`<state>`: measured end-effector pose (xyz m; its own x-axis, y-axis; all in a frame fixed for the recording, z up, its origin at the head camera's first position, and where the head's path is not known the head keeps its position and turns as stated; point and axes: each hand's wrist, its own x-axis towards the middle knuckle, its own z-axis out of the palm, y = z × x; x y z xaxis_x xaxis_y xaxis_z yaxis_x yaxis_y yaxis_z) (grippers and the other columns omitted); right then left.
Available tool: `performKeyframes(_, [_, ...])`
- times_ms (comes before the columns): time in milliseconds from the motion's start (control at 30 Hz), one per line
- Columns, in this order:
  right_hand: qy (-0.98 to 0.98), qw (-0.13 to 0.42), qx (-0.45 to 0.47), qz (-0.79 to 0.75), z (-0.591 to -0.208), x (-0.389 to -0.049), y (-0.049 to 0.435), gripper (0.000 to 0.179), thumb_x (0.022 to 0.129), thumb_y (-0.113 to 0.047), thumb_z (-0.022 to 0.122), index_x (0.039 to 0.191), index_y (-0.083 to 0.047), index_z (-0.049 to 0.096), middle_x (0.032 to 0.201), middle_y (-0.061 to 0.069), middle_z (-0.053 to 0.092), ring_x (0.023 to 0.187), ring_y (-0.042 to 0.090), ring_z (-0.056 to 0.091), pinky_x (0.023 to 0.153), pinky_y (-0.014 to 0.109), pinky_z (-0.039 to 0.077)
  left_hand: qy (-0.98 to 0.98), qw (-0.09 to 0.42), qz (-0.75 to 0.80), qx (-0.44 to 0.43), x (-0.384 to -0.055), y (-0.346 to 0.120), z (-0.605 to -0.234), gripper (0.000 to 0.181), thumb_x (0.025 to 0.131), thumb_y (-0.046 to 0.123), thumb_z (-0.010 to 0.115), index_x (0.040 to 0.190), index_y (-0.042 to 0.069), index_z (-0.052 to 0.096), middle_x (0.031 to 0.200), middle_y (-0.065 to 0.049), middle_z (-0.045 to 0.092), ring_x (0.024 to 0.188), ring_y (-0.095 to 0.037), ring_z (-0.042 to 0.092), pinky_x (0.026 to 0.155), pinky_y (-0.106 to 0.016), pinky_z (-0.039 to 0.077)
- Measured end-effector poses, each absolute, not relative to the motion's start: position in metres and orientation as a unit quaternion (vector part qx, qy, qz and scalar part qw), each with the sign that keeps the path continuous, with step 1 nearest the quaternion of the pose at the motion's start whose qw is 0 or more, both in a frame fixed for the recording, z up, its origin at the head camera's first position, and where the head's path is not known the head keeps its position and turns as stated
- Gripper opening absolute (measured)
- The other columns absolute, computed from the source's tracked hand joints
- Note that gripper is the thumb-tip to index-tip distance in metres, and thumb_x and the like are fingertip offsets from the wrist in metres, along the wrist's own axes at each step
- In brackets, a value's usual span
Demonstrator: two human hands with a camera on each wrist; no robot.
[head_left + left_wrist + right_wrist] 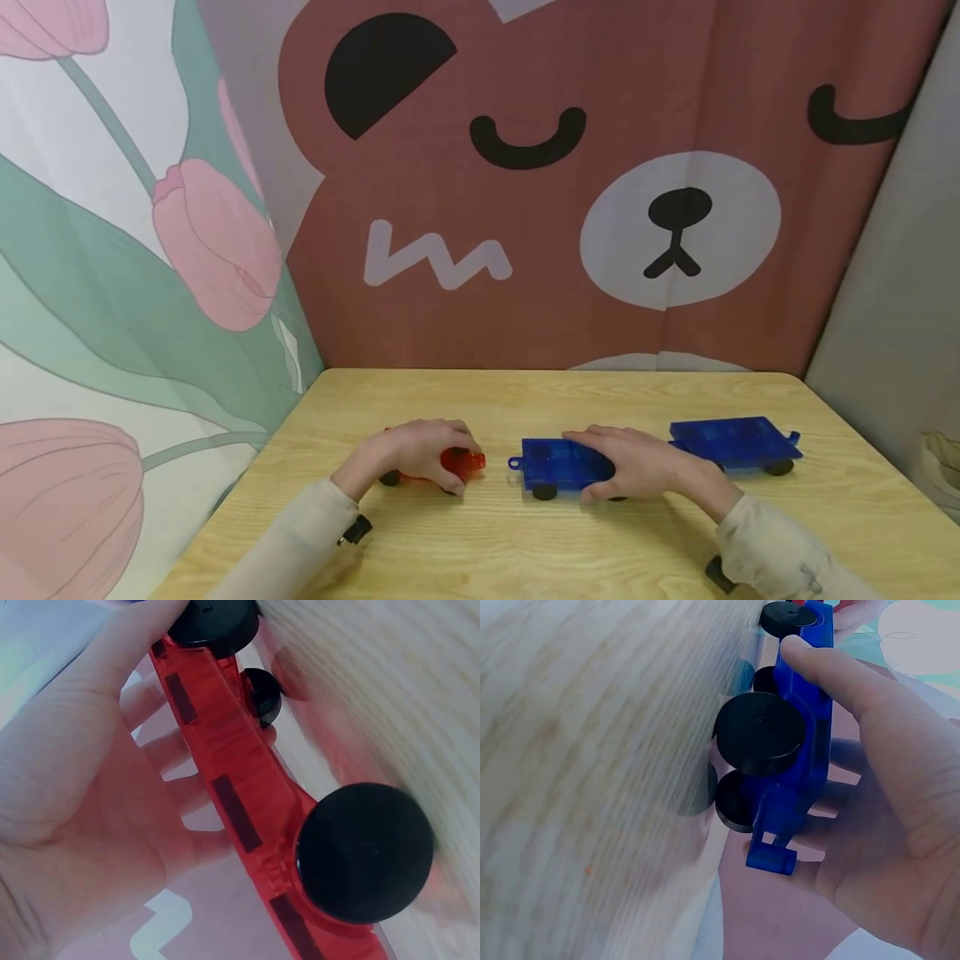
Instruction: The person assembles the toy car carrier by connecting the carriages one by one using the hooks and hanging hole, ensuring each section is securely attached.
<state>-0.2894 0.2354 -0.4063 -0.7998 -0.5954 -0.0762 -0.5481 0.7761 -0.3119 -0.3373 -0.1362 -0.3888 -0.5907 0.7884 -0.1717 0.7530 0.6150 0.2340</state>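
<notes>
Brown bear-print cloth (420,192) hangs behind the pale wood-grain table (465,550). On it, your left hand (420,450) curls its fingers round a translucent red plastic wheeled car (236,761); your right hand (645,462) similarly holds a blue flat-topped car (551,467). Only the right wrist view shows its rear hook (771,857). Your right wrist partly hides another blue car (731,442).

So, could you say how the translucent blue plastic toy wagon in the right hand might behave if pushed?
The blue wagon would probably roll readily on its round black wheels; being moulded plastic, it looks stiff; its low, flat shape seems unlikely to tip.
</notes>
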Motion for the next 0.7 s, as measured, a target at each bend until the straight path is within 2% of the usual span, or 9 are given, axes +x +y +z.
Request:
performKeyframes(400, [0.938,0.026,-0.321,-0.127,-0.4077,-0.2908,0.236,0.088,0.083,-0.066,0.074,0.153,-0.018,0.05,0.146,0.017,0.052,0.128,0.041,0.053,0.096,0.065,0.044,0.894,0.121,0.058,0.428,-0.3393,-0.1338,-0.3917,0.058,0.087,0.051,0.079,0.138,0.029,0.061,0.126,0.01,0.055,0.101,-0.007,0.053,0.087,-0.033,0.047])
performKeyframes(533, [0.935,0.025,-0.326,-0.14,-0.4062,-0.2904,0.2367,0.087,0.084,-0.064,0.074,0.152,-0.017,0.05,0.145,0.016,0.052,0.128,0.041,0.052,0.095,0.065,0.044,0.897,0.128,0.073,0.416,-0.3385,-0.1316,-0.3906,0.071,0.086,0.049,0.081,0.146,0.023,0.054,0.124,0.008,0.056,0.1,-0.009,0.054,0.087,-0.032,0.048])
performKeyframes(700, [0.928,0.037,-0.331,-0.164,-0.4051,-0.2912,0.2375,0.085,0.085,-0.062,0.075,0.152,-0.017,0.05,0.144,0.014,0.053,0.129,0.041,0.052,0.097,0.064,0.043,0.91,0.131,0.092,0.382,-0.3359,-0.1305,-0.39,0.09,0.083,0.048,0.085,0.154,0.012,0.044,0.133,0.003,0.057,0.109,-0.012,0.055,0.093,-0.033,0.048])
